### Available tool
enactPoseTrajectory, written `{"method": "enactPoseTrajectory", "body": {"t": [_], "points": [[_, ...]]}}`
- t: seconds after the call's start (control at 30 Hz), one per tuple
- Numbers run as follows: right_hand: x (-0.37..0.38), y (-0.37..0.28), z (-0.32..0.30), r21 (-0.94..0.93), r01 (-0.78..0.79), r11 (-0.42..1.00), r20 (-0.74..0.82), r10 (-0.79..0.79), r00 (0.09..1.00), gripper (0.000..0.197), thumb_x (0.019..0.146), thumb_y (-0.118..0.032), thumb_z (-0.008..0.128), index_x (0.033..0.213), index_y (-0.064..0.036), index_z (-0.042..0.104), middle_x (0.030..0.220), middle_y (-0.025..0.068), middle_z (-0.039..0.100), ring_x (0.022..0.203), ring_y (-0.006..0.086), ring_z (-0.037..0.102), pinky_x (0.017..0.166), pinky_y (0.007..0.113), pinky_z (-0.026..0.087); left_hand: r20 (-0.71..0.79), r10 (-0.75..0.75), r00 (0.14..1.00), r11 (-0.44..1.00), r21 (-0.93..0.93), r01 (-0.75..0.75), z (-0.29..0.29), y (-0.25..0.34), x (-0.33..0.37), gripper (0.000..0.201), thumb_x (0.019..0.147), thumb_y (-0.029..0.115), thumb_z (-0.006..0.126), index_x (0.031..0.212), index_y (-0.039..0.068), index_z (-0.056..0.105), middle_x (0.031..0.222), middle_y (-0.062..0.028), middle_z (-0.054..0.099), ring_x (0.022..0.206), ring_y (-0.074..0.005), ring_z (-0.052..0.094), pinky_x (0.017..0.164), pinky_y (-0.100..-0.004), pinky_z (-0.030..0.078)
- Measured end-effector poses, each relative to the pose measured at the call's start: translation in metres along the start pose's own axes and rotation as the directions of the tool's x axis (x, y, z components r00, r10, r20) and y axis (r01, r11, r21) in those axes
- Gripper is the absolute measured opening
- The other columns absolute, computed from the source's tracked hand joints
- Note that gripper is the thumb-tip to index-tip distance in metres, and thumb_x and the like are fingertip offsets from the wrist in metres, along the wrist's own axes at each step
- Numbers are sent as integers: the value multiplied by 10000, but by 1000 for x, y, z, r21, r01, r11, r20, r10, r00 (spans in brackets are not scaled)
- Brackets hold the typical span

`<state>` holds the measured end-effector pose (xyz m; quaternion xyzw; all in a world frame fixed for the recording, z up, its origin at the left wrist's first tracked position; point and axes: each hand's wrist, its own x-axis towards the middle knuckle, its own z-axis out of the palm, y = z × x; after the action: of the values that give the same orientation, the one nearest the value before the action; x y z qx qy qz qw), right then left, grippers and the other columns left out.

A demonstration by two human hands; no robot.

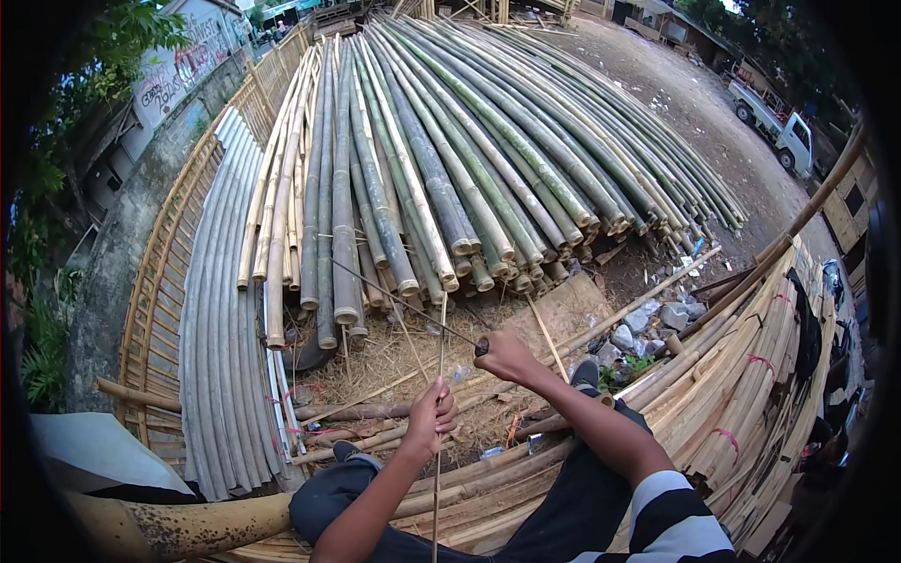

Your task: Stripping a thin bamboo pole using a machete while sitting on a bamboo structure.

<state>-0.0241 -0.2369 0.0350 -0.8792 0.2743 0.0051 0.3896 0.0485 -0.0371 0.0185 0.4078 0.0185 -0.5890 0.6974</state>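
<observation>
My left hand (432, 415) is closed around a thin bamboo strip (436, 483), which stands nearly upright in front of me. My right hand (508, 358) grips the dark handle of a long knife (404, 303). Its thin dark blade points away to the far left and crosses the strip above my left hand; whether it touches the strip I cannot tell. Beyond my hands, the cut ends of a big stack of bamboo poles (488, 178) face me. Straw-like shavings (375, 366) cover the ground between the stack and my feet.
Split bamboo slats (751, 375), tied with pink string, lie at the right. Corrugated sheets (221, 328) and a bamboo lattice (160, 310) line the left. A thick bamboo pole (188, 527) runs beside my left leg. Rocks (638, 324) lie right of my feet. A white truck (779, 127) stands far off.
</observation>
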Motion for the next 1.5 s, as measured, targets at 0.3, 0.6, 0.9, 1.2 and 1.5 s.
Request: {"method": "enactPoseTrajectory", "body": {"t": [0.3, 0.6, 0.9, 1.2, 1.5], "points": [[36, 52, -12, 368, -370, 853, -153, 448, 881, 251, 669, -159, 612, 607, 81, 578, 547, 167, 566, 463, 234, 554, 455, 377, 414, 52, -3, 999, 999, 37, 1, 30, -17, -41, 356, 1014, 396, 381, 763, 144, 365, 519, 60, 199, 391, -48, 183, 324, -194, 156], [13, 42, -14, 196, -164, 967, -90, 185, 979, 307, 642, -210, 634, 688, 92, 601, 596, 221, 587, 550, 308, 587, 578, 417, 457, 3, -63, 998, 995, -72, 63, -5, -4, 10, 361, 998, 399, 427, 743, 149, 372, 518, 64, 227, 390, -55, 184, 316, -196, 159], [17, 6, 25, -33, -18, 999, -110, 14, 994, 290, 660, -186, 561, 754, 78, 637, 751, 303, 625, 768, 479, 617, 742, 499, 497, -139, 179, 974, 964, 221, -146, 20, -6, -27, 325, 1006, 347, 432, 769, 132, 375, 520, 59, 226, 389, -41, 186, 337, -205, 150], [22, 57, -20, 324, -194, 926, -205, 269, 941, 273, 640, -171, 607, 596, 95, 561, 539, 177, 557, 511, 253, 569, 530, 410, 452, -31, -15, 999, 996, -86, 13, -14, -11, -3, 332, 1012, 364, 402, 784, 123, 391, 523, 47, 230, 385, -53, 176, 326, -204, 165], [7, -11, 46, -93, 266, 960, 19, -265, 964, 253, 639, -181, 549, 683, 61, 608, 701, 284, 608, 726, 456, 613, 682, 487, 509, -197, 196, 961, 969, 191, -159, -7, -11, -13, 319, 1019, 353, 391, 794, 128, 379, 528, 58, 222, 400, -38, 180, 333, -192, 153]]}}
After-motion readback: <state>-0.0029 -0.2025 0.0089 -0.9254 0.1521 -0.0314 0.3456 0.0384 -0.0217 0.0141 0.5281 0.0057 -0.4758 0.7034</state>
